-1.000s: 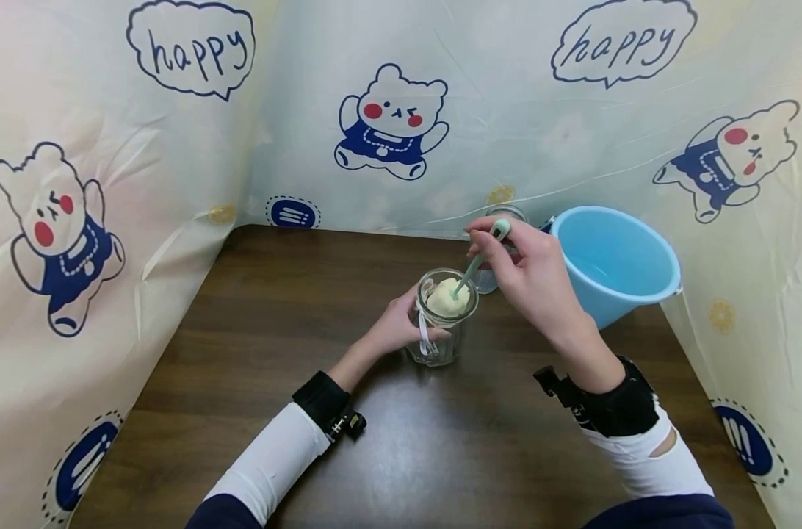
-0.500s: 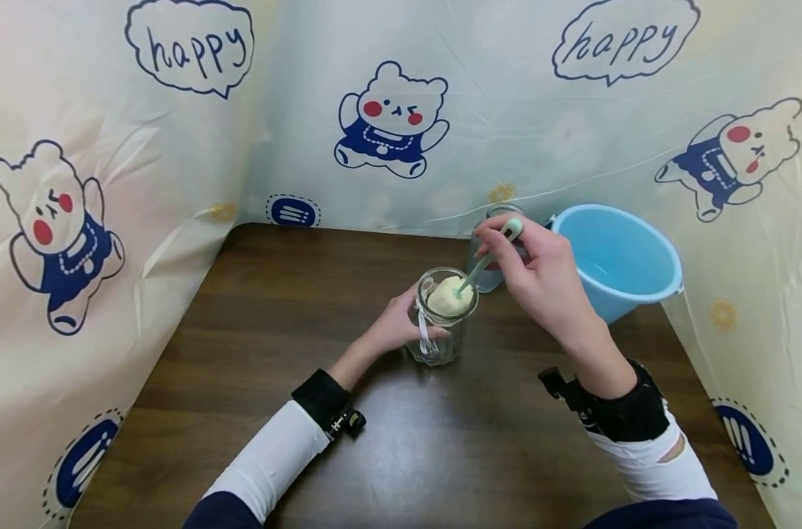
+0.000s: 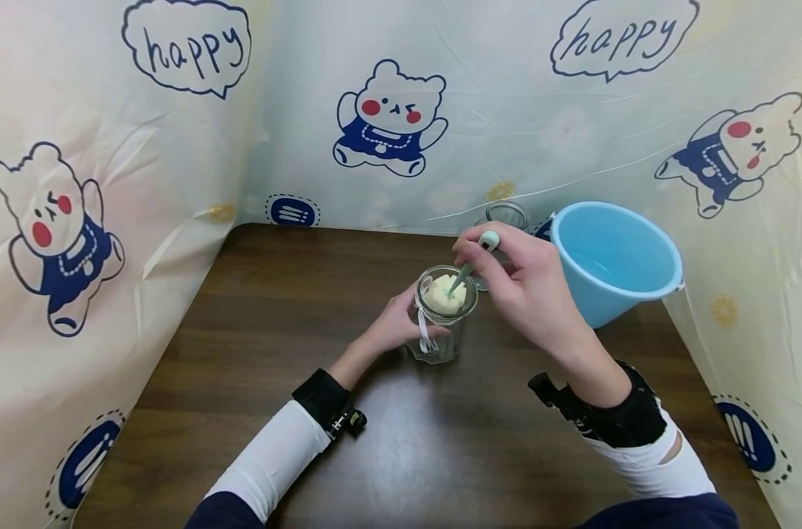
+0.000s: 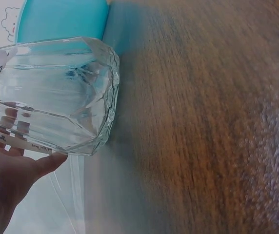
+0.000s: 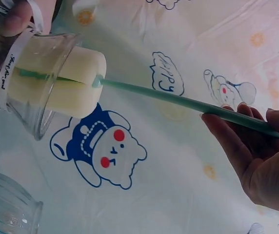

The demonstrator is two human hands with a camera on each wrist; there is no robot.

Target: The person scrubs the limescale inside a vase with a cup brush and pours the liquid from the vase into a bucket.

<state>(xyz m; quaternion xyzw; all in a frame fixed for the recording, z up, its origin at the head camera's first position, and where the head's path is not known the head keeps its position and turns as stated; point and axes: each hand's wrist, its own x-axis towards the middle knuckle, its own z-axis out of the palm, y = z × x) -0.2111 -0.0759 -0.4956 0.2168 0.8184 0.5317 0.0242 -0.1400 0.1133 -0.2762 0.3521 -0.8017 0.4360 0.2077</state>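
The left hand (image 3: 401, 323) is gripping the glass jar (image 3: 449, 348) around its side. The pale sponge (image 3: 443, 297) is sitting partly inside the jar's mouth, partly above the rim, and its green handle (image 3: 462, 276) is slanting up and rightward into the right hand (image 3: 529, 286), which is pinching the upper end.

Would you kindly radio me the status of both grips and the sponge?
Left grip holding glass jar. Right grip holding green handle; cream sponge partly inside, partly above the rim. Nothing seen blocking it; second jar, blue bucket nearby.
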